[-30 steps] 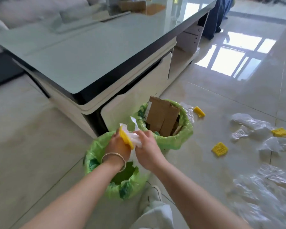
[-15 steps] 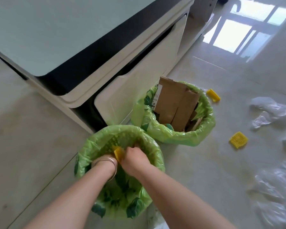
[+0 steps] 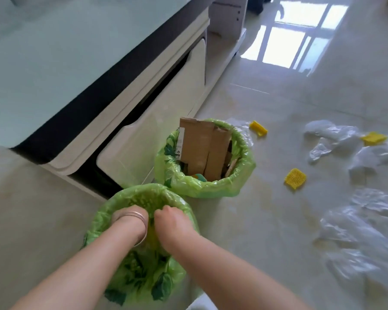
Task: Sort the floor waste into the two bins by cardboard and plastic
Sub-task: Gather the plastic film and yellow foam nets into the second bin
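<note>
Two bins lined with green bags stand on the floor beside a low table. My left hand [image 3: 130, 217], with bangles on the wrist, and my right hand [image 3: 169, 217] are both pushed down into the near bin [image 3: 143, 190]. Their fingers are hidden inside it, so what they hold does not show. A hint of yellow shows between the wrists. The far bin [image 3: 244, 175] holds upright brown cardboard pieces [image 3: 199, 148]. On the floor to the right lie yellow foam nets [image 3: 295, 179], [image 3: 258, 128], [image 3: 373, 138] and crumpled clear plastic sheets [image 3: 332, 139], [image 3: 367, 231].
A low coffee table [image 3: 54, 52] with a glass top and a white drawer front [image 3: 157, 135] stands close behind both bins on the left. Glossy tiled floor [image 3: 267, 220] stretches to the right, with bright window reflections at the far end.
My hands, which held a yellow net and white plastic above the near bin, have gone down deep into it. The held pieces are out of sight. The view tilted down and closer.
</note>
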